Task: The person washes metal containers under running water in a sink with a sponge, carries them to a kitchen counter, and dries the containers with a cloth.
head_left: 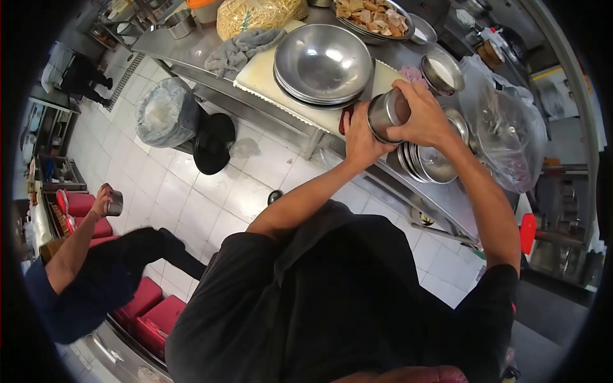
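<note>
Both of my hands are around a steel container [387, 115] over the front edge of the counter. My left hand [368, 142] grips its near left side, and my right hand [423, 115] holds its right side, with fingers over the top. Just left of it, a stack of wide steel bowls [324, 64] rests on a white cutting board [260, 80]. Below my right wrist, more steel bowls [440, 165] stand nested and tilted. A smaller bowl [442, 71] with pale contents is beyond my right hand.
A grey cloth [241, 52], a bag of noodles [255, 18] and a bowl of cut pieces [375, 18] lie farther back. Clear plastic bags [507, 127] are at right. A lined bin [167, 113] stands on the floor. At left, another person [96, 274] holds a metal cup.
</note>
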### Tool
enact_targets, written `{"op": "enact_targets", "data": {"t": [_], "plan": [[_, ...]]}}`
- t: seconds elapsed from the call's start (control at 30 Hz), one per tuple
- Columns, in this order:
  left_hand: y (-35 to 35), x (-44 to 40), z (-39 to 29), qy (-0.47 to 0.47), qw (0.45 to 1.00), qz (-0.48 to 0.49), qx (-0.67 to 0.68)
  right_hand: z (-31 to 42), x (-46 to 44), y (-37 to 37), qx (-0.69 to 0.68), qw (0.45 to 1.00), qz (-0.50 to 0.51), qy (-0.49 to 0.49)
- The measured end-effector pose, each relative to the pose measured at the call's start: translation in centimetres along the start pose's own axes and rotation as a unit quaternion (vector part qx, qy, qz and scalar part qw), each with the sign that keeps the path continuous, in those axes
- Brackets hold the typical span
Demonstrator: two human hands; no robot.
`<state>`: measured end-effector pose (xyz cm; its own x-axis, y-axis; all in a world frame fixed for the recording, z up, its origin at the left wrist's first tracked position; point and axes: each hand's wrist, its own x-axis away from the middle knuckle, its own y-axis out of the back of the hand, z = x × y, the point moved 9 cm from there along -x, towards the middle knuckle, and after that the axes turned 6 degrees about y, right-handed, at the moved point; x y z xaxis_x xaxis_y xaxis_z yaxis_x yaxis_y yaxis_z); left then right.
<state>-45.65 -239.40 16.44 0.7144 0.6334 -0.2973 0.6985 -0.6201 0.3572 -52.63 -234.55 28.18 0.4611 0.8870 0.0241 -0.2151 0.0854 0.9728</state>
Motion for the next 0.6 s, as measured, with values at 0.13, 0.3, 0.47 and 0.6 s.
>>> {"op": "enact_targets", "data": {"t": [0.13,0.3,0.47,0.6], "plan": [[-0.4,-0.3,0.3,0.033,0.999,0.021,-0.002,0.6,0.0,0.1,0.017,0.997,0.03,0.075],[-0.6,-0.2,0.4,0.042,0.999,0.022,-0.012,1.5,0.0,0.3,0.017,0.985,0.074,0.156],[-0.7,-0.6,0.2,0.038,0.998,0.03,-0.027,1.7,-0.1,0.3,0.038,0.968,0.116,0.221],[-0.9,-0.8,0.8,0.054,0.997,0.028,-0.039,0.3,-1.3,0.4,0.069,0.985,0.11,0.111]]}}
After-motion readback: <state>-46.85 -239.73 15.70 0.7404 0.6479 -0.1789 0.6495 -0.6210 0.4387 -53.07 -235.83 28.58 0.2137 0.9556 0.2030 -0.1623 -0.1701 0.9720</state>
